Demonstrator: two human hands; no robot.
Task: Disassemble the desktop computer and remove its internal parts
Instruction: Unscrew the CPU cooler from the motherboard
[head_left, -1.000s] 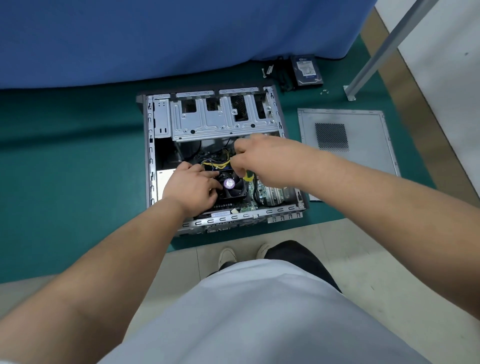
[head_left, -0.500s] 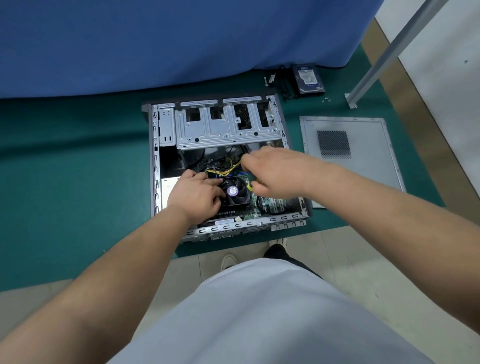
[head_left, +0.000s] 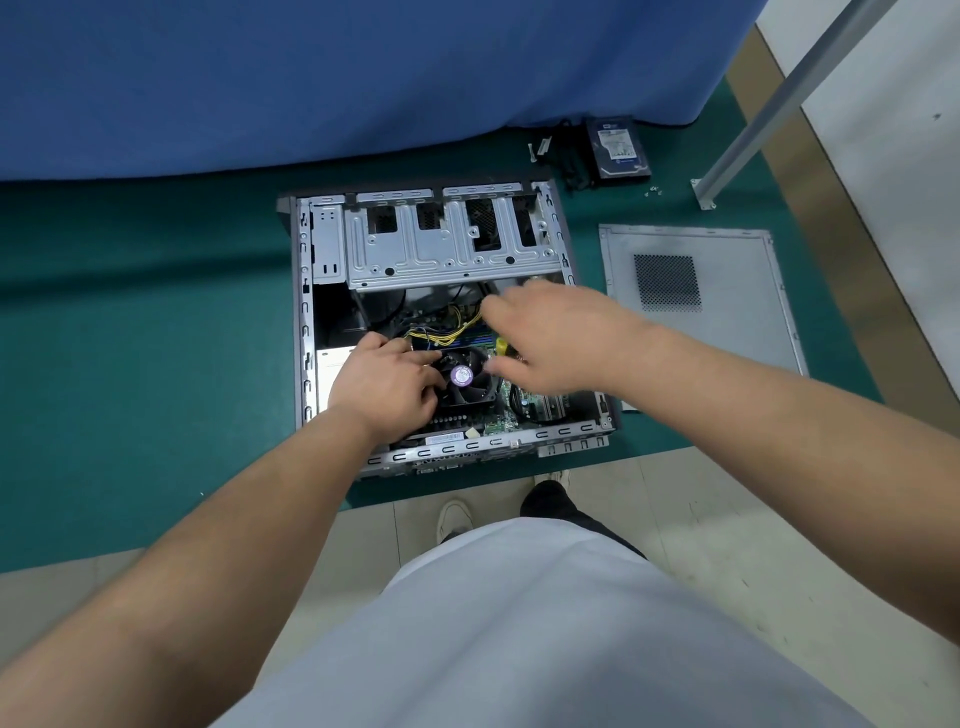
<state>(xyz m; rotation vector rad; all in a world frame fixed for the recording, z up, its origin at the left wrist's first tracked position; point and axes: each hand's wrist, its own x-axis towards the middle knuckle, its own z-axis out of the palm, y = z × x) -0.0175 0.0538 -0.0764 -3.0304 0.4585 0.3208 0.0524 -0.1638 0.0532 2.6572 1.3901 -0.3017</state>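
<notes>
Open grey metal computer case (head_left: 304, 312) lying centre frame; left hand (head_left: 382, 382) gripping black cooler fan (head_left: 465, 376), blurred right hand (head_left: 545, 338) hovering, grip unclear, risking snagging yellow cables (head_left: 447, 325) if fan is being lifted while connected.

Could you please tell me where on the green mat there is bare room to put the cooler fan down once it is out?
Left of the computer case the green mat lies bare up to the blue cloth. A narrower strip runs between case and side panel. It is crowded by the hard drive and loose screws.
</notes>
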